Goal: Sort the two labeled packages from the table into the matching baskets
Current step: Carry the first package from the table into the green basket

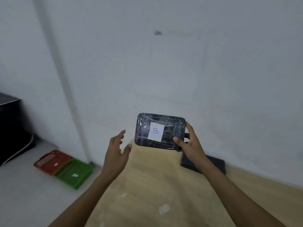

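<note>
Package B [159,131] is gripped at one end only by the right hand [188,143], raised above the table [147,185]; left hand [117,153] spread, empty. Slippage likely on glossy wrap. Misfiling possible: labels in the red basket [52,159] and green basket [73,172] are unreadable.

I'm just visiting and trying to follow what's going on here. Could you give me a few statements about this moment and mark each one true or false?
1. The right hand holds up a dark wrapped package with a white label reading B. True.
2. The left hand is also gripping that package. False: it is open and apart from it.
3. A second dark package lies on the wooden table near the wall. True.
4. The red basket and green basket stand on the table. False: they sit side by side on the floor, left of the table.
5. The green basket already holds a package. False: only a small white slip shows inside.
</note>
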